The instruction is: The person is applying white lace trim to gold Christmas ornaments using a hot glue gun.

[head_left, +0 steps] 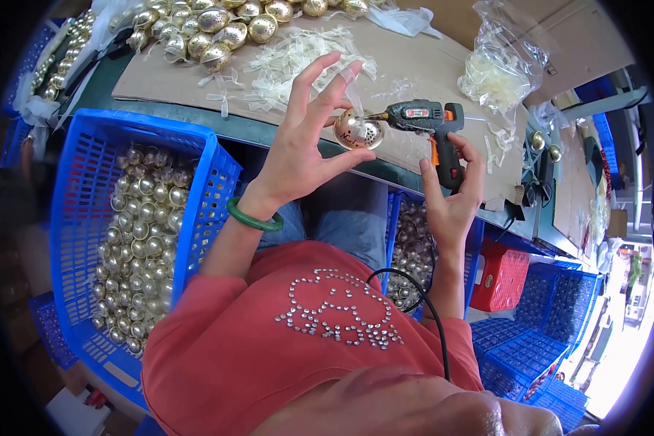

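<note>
So the person's left hand is pinching a perforated gold ball between thumb and a finger, the other fingers fanned wide, holding it up over the edge of the cardboard sheet on the bench. The right hand is wrapped tight around the grip of a black and orange glue gun, nozzle tip touching the ball's top right. Looks like the gluing step is on right now, probably a dab where a ribbon loop goes. Next bit likely calls for a steady ball and a gentle trigger squeeze, then one of the pale ribbon loops pressed in quickly. Blue crate on the left is full of gold balls, and finished ones pile at the far edge.
</note>
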Tool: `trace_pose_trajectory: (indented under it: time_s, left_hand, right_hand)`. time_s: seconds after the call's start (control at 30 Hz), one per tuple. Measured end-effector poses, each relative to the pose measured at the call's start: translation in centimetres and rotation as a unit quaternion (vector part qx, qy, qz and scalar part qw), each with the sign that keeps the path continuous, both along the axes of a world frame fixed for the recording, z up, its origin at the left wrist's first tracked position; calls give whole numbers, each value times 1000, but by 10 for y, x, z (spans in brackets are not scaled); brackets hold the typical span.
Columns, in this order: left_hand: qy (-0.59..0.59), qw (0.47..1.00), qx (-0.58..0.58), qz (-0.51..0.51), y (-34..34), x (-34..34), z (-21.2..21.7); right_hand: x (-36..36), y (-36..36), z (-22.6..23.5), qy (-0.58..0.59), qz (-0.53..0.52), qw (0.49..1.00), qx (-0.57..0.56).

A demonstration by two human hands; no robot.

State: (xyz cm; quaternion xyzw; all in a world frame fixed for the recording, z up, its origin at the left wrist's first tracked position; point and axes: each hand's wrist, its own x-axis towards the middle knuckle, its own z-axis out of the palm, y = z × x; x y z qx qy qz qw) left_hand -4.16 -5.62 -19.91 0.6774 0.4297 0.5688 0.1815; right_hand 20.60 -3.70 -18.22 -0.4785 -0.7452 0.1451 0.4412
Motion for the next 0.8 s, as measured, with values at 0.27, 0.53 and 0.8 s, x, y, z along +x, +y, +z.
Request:
trace_pose_trajectory:
  time_s: [0.27,0.53,0.8]
  left_hand:
    - [-27,1000,-13,6,-10,-10,0]
    - [-133,990,13,33,-29,-21,-18]
    - [-113,993,9,39,-38,-24,-19]
  right_hand:
    - [40,52,-30,-44,-60,997,-6]
    - [34,86,-35,-86,-65,993,41]
    - [-62,158,0,-137,207,963,105]
